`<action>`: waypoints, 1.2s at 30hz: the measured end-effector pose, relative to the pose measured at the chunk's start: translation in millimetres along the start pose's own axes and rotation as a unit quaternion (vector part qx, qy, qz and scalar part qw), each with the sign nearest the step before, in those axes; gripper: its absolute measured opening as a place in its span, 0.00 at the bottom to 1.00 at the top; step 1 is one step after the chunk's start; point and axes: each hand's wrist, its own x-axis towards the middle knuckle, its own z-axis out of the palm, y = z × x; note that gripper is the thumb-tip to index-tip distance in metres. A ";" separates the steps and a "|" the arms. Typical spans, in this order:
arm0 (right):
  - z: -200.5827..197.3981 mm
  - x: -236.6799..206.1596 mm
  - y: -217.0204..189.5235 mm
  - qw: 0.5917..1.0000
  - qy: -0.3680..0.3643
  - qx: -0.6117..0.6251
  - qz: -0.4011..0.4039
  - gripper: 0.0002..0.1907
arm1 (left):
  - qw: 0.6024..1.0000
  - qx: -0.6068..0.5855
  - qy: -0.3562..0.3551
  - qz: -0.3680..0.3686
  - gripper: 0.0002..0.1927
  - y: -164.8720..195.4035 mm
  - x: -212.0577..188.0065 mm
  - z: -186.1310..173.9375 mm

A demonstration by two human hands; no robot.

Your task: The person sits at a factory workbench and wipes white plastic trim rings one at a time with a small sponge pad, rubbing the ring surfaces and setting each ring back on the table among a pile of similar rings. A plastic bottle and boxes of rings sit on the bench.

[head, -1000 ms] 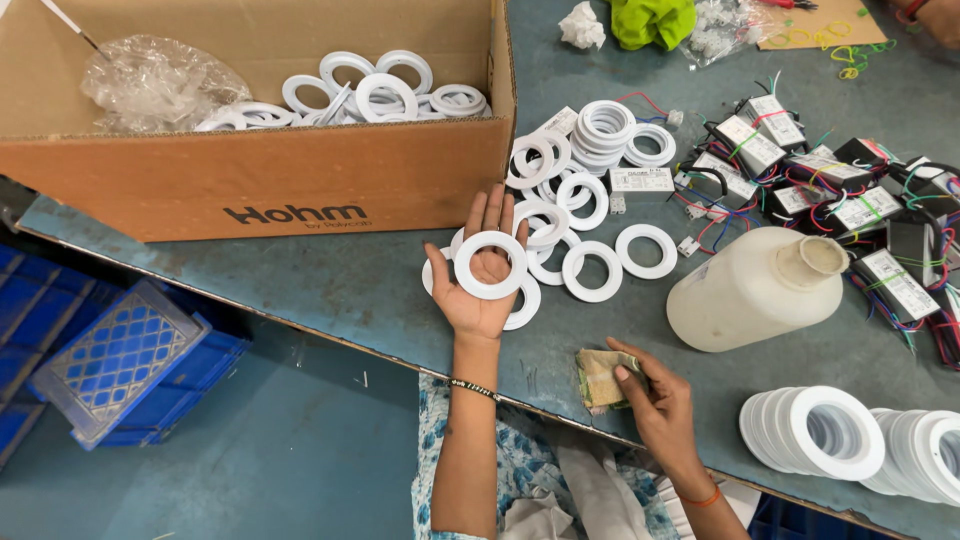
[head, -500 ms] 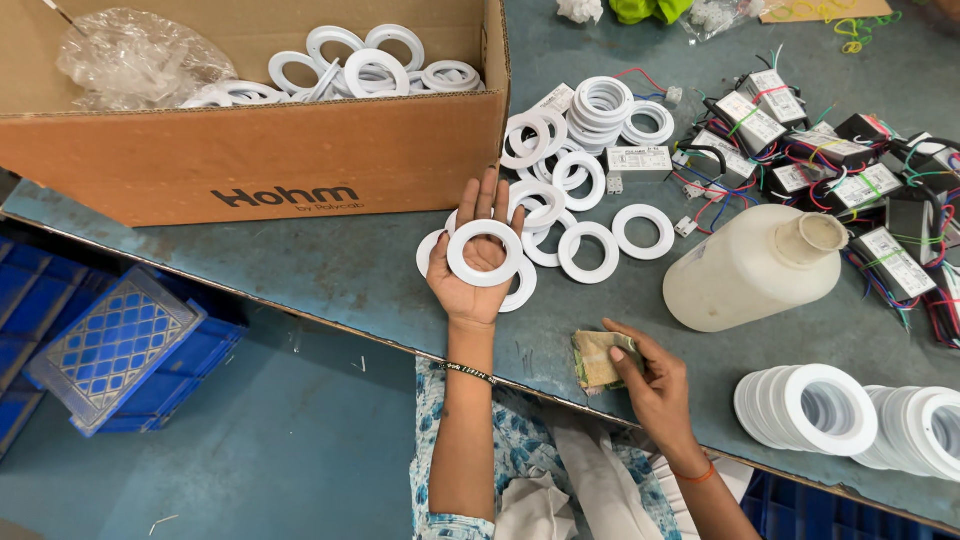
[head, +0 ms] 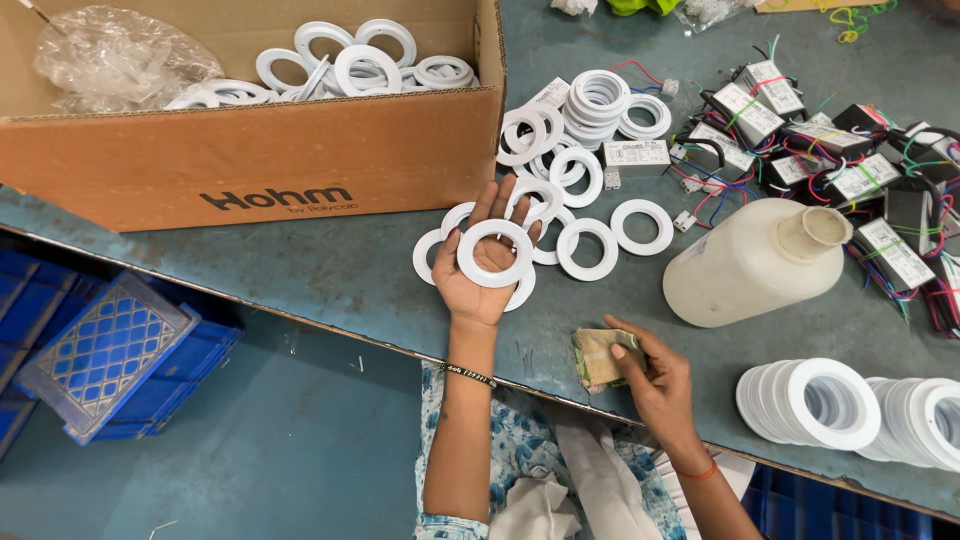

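My left hand (head: 482, 268) lies palm up over the blue-grey table (head: 300, 270), with a white plastic ring (head: 495, 253) resting flat on the palm and fingers. Several more white rings (head: 587, 247) lie loose on the table just beyond and under that hand. My right hand (head: 655, 377) rests near the table's front edge, fingers pressed on a folded yellowish cloth pad (head: 597, 358). A sleeve with a blue floral print shows below the table edge.
A brown cardboard box (head: 260, 160) at the back left holds more white rings and a clear plastic bag. A white plastic bottle (head: 750, 262) lies on its side. Small wired electronic modules (head: 850, 150) fill the right. Stacked white rings (head: 830, 402) sit at the front right. Blue crates (head: 100, 350) stand below left.
The view has shifted slightly. Both hands stay in about the same place, the left still bearing the ring and the right still on the cloth pad.
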 end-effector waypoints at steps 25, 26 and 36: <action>10.3 -4.6 -31.8 0.987 0.082 -0.080 -0.112 0.23 | 0.987 0.016 0.002 -0.159 0.70 -12.6 0.5 49.5; 10.2 -4.4 -31.5 0.988 0.081 -0.078 -0.110 0.23 | 0.987 0.021 0.001 -0.157 0.70 -12.4 0.5 49.6; 10.0 -4.0 -31.3 0.989 0.076 -0.076 -0.104 0.23 | 0.988 0.030 -0.013 -0.149 0.70 -12.7 -1.5 43.2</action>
